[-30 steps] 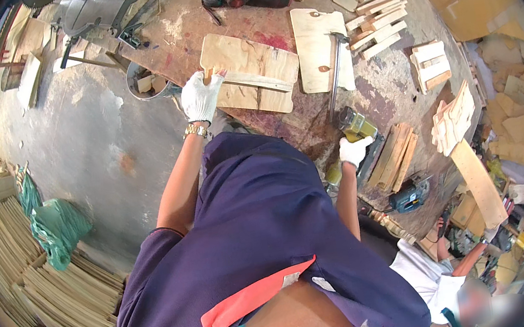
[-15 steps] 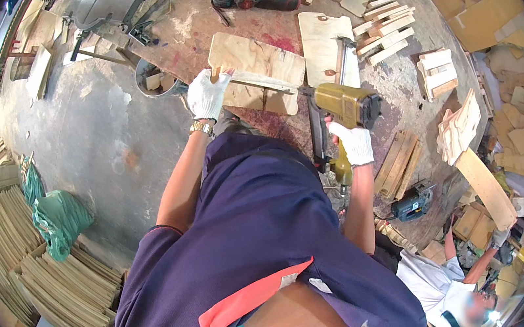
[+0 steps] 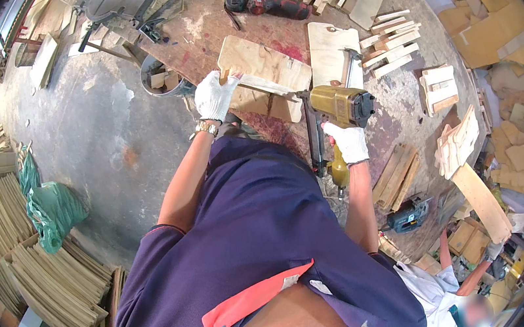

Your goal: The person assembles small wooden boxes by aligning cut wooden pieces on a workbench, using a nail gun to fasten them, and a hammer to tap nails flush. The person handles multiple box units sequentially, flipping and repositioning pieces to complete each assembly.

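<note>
My left hand (image 3: 216, 95), in a white work glove, is closed on the left end of a wooden assembly. Its broad pale board (image 3: 264, 64) slants over the near edge of the table, and a second wooden piece (image 3: 252, 102) shows below it. My white-gloved right hand (image 3: 347, 143) is wrapped round the handle of an olive-coloured nail gun (image 3: 340, 101). The gun's nose points left, close to the right end of the assembly; whether they touch I cannot tell. Beyond the gun lies another pale board (image 3: 331, 52) with dark knots.
A red-and-black cordless drill (image 3: 267, 4) lies at the table's far side. Wooden strips (image 3: 391, 40) are piled at right, near a jigsaw (image 3: 409, 215). A bucket of offcuts (image 3: 161, 77) stands left of the table. Another person (image 3: 428, 294) works at lower right.
The whole view has shifted slightly. Against the boards, the nail gun in my right hand has moved a little left, toward the assembly's right end. My left hand keeps its hold.
</note>
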`<state>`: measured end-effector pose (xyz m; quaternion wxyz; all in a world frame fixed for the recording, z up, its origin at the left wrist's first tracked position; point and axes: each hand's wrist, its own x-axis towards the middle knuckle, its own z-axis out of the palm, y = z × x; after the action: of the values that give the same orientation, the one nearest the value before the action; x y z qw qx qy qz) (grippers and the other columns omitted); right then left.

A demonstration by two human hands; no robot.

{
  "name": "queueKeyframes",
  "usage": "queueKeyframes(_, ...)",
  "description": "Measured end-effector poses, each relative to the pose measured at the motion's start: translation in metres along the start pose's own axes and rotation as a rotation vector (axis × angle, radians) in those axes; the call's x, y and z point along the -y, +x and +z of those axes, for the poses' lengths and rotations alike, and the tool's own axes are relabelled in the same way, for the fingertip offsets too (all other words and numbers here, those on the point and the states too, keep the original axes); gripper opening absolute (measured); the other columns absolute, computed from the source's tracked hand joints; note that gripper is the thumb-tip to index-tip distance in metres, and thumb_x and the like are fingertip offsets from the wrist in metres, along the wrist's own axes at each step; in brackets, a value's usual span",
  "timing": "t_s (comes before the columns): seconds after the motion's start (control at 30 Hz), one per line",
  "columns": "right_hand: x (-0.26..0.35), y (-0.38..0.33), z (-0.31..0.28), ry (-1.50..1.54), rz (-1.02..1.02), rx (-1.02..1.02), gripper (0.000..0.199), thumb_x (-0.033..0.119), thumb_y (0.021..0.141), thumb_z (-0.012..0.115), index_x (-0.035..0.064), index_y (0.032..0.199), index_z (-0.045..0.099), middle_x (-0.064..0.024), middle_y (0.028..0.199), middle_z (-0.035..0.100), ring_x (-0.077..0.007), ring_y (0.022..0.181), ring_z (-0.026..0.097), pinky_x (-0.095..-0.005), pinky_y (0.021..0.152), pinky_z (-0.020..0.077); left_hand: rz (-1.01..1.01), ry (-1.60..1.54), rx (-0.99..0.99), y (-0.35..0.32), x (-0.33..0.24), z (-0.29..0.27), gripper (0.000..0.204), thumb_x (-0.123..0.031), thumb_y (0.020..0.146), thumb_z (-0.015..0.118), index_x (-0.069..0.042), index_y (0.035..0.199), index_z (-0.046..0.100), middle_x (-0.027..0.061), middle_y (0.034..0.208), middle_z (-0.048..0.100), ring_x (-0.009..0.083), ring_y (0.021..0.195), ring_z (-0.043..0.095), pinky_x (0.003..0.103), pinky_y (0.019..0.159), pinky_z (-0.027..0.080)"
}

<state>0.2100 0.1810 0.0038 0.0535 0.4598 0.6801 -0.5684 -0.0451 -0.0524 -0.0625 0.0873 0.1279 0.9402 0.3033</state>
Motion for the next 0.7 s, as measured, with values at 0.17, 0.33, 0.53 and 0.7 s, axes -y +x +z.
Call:
queueKeyframes(0.17,0.014,-0.003,0.012,0.186,-0.047,0.102,0.021,0.017,0.084,0.079,0.0032,0.099,0.075,-0.0027,0.084,0.073,-0.0103,0.056,0.06,-0.0267,0.054,0.0498,0.006,0.045,-0.001,0.001,0.0,0.002,0.062,-0.066,0.08,0.074,-0.005,0.077,0.063,0.0174,0.073,0.065,0.0346,0.067,0.065,0.043,0.062,0.049)
queueKeyframes(0.33,0.033,-0.001,0.026,-0.157,-0.007,0.089,0.022,0.019,0.085,0.079,0.0047,0.1,0.075,-0.0022,0.082,0.073,-0.0095,0.056,0.061,-0.026,0.055,0.0506,0.054,0.043,-0.033,0.002,-0.001,0.002,0.062,-0.065,0.081,0.073,-0.004,0.079,0.063,0.0193,0.075,0.066,0.0363,0.07,0.067,0.044,0.064,0.05)
queueKeyframes(0.53,0.064,-0.013,0.028,0.066,-0.08,0.187,0.027,0.02,0.085,0.08,0.0051,0.106,0.074,-0.0017,0.088,0.074,-0.0076,0.059,0.061,-0.0243,0.056,0.0508,0.07,0.005,-0.011,0.0,-0.004,-0.005,0.059,-0.062,0.087,0.067,-0.004,0.082,0.063,0.0221,0.073,0.066,0.0404,0.073,0.067,0.048,0.065,0.051)
queueKeyframes(0.7,0.081,-0.012,0.053,0.135,-0.211,0.252,0.027,0.021,0.086,0.078,0.0079,0.11,0.074,0.0015,0.092,0.074,-0.006,0.061,0.058,-0.0236,0.059,0.0499,0.128,0.029,-0.002,-0.002,-0.008,-0.012,0.049,-0.054,0.093,0.064,-0.006,0.104,0.061,0.0206,0.073,0.068,0.0396,0.071,0.069,0.048,0.063,0.052)
